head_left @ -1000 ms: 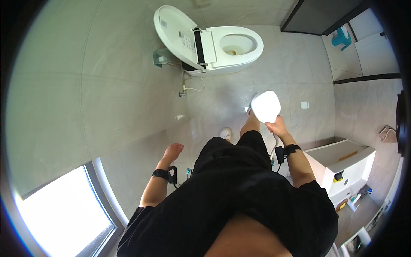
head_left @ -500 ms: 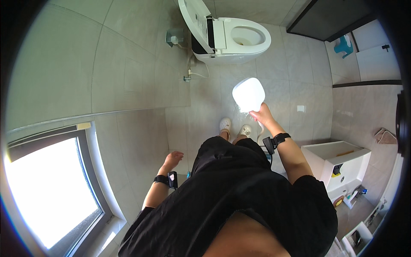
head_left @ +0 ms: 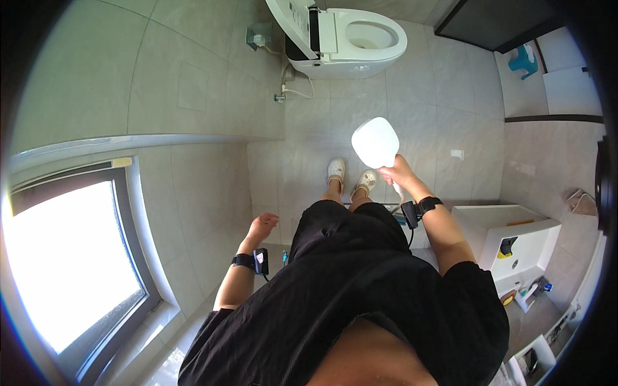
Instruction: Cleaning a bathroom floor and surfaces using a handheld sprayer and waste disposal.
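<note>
My right hand (head_left: 399,172) is wrapped round the handle of a white hand shower (head_left: 375,143), held out ahead of my feet with its broad rounded-square head pointing away from me. A pale hose (head_left: 398,192) runs back from it under my wrist. My left hand (head_left: 262,228) hangs at my left side with loosely bent fingers and nothing in it. Ahead of the shower head, apart from it, stands a white toilet (head_left: 357,69) with its lid raised. No water spray can be made out now.
Pale slippers (head_left: 335,169) are on my feet on the tiled floor (head_left: 412,109). A bright window (head_left: 77,264) lies to the left, a white washbasin (head_left: 524,257) to the right. A blue stool (head_left: 524,62) stands far right, near a dark door panel (head_left: 499,22).
The toilet and floor sit slightly higher in view. Water drops seen near the shower head's lower edge no longer show. My right hand keeps its hold; my left hand has risen slightly in view.
</note>
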A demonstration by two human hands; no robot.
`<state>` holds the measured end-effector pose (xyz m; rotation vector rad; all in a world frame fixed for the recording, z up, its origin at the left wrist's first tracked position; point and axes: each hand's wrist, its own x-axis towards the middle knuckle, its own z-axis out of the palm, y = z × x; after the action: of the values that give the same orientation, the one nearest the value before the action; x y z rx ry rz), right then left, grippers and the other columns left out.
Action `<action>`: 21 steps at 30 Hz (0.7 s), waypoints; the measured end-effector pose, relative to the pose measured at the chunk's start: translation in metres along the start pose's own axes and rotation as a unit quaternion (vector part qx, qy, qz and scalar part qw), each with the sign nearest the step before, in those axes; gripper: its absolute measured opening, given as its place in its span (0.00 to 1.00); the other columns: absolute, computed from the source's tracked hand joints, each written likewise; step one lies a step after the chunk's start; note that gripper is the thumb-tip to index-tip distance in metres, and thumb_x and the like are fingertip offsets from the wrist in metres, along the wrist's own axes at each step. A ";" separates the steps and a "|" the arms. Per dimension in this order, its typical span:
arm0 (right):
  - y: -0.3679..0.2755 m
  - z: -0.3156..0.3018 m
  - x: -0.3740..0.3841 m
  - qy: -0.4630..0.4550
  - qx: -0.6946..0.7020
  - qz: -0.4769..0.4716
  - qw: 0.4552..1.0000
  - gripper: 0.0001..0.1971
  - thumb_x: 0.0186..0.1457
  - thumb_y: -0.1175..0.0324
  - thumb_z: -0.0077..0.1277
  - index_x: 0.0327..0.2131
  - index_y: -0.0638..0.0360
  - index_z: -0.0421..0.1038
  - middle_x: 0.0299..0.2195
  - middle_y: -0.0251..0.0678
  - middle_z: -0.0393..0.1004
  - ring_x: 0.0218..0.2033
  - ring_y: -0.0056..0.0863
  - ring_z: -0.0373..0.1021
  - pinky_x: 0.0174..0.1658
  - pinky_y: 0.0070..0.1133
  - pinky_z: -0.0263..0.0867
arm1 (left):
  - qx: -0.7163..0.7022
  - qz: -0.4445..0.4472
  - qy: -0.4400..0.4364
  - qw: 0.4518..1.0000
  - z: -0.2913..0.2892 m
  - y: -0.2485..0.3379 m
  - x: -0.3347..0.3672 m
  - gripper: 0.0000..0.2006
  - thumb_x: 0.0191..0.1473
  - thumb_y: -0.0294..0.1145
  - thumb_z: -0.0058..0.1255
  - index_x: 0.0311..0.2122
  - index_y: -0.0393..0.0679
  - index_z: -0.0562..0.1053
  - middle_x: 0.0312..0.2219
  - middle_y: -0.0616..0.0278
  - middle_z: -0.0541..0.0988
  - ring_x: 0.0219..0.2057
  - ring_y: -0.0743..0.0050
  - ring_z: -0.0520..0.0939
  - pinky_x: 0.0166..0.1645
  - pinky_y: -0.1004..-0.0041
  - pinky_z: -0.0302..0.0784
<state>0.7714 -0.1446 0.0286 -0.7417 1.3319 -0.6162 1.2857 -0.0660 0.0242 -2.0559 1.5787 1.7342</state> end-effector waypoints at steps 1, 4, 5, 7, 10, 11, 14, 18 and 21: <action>0.009 -0.012 -0.002 0.040 -0.028 0.004 0.999 0.07 0.46 0.73 0.51 0.30 0.67 0.71 0.14 0.30 0.66 0.11 0.19 0.62 0.15 0.21 0.60 | 0.003 -0.006 0.003 1.000 0.006 0.005 -0.006 0.11 0.58 0.36 0.50 0.42 0.41 0.76 0.32 0.62 0.81 0.34 0.74 0.82 0.41 0.74 0.77; 0.031 -0.052 -0.018 0.121 -0.035 0.000 0.992 0.07 0.46 0.71 0.51 0.29 0.66 0.71 0.13 0.30 0.65 0.11 0.19 0.61 0.15 0.21 0.60 | 0.012 -0.018 0.010 1.000 0.018 0.001 -0.019 0.11 0.56 0.37 0.51 0.41 0.44 0.77 0.30 0.61 0.82 0.33 0.73 0.83 0.41 0.74 0.77; 0.038 -0.066 -0.024 0.165 -0.016 -0.009 0.986 0.07 0.47 0.71 0.51 0.28 0.65 0.71 0.13 0.29 0.65 0.11 0.20 0.61 0.15 0.21 0.60 | 0.017 -0.021 0.012 1.000 0.022 -0.005 -0.021 0.11 0.56 0.37 0.51 0.41 0.44 0.77 0.30 0.62 0.82 0.34 0.74 0.83 0.41 0.74 0.77; 0.054 -0.096 -0.040 0.205 0.024 0.000 0.978 0.06 0.46 0.71 0.51 0.26 0.64 0.70 0.12 0.29 0.64 0.11 0.20 0.61 0.15 0.22 0.59 | 0.001 -0.022 0.010 1.000 0.029 -0.014 -0.026 0.11 0.56 0.38 0.51 0.41 0.44 0.77 0.30 0.61 0.82 0.34 0.74 0.83 0.41 0.74 0.77; 0.073 -0.124 -0.066 0.259 0.090 0.017 0.961 0.05 0.47 0.72 0.50 0.24 0.62 0.68 0.12 0.29 0.62 0.11 0.21 0.60 0.15 0.23 0.58 | -0.005 -0.044 0.007 0.999 0.037 -0.007 -0.034 0.12 0.56 0.38 0.52 0.41 0.44 0.78 0.30 0.61 0.82 0.33 0.73 0.83 0.40 0.73 0.77; 0.078 -0.128 -0.073 0.273 0.117 0.024 0.955 0.05 0.47 0.72 0.50 0.22 0.61 0.66 0.11 0.30 0.61 0.11 0.22 0.59 0.15 0.23 0.57 | 0.005 -0.065 0.007 0.998 0.039 0.000 -0.036 0.12 0.56 0.38 0.52 0.41 0.44 0.78 0.29 0.61 0.82 0.33 0.73 0.83 0.40 0.73 0.77; 0.076 -0.120 -0.082 0.214 0.170 0.018 0.962 0.06 0.47 0.73 0.49 0.22 0.62 0.65 0.11 0.30 0.59 0.11 0.22 0.58 0.16 0.23 0.56 | 0.020 -0.020 0.021 0.999 0.040 -0.016 -0.035 0.12 0.56 0.38 0.52 0.41 0.43 0.77 0.29 0.61 0.82 0.33 0.73 0.83 0.39 0.73 0.77; 0.065 -0.094 -0.068 0.110 0.195 0.053 0.973 0.06 0.48 0.73 0.49 0.22 0.61 0.63 0.12 0.28 0.56 0.11 0.20 0.55 0.16 0.22 0.54 | -0.007 -0.009 0.027 1.000 0.052 0.000 -0.033 0.12 0.56 0.37 0.52 0.41 0.44 0.78 0.31 0.60 0.82 0.34 0.71 0.83 0.40 0.72 0.78; 0.052 -0.068 -0.035 0.026 0.180 0.045 0.982 0.05 0.48 0.75 0.49 0.24 0.62 0.63 0.12 0.27 0.56 0.10 0.19 0.54 0.15 0.21 0.53 | -0.014 -0.023 0.032 0.999 0.064 0.000 -0.037 0.12 0.56 0.37 0.52 0.41 0.44 0.77 0.31 0.59 0.82 0.35 0.71 0.83 0.40 0.72 0.77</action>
<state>0.6980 -0.0935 0.0048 -0.3713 1.2496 -0.7824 1.2448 -0.0045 0.0272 -2.1640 1.5178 1.7029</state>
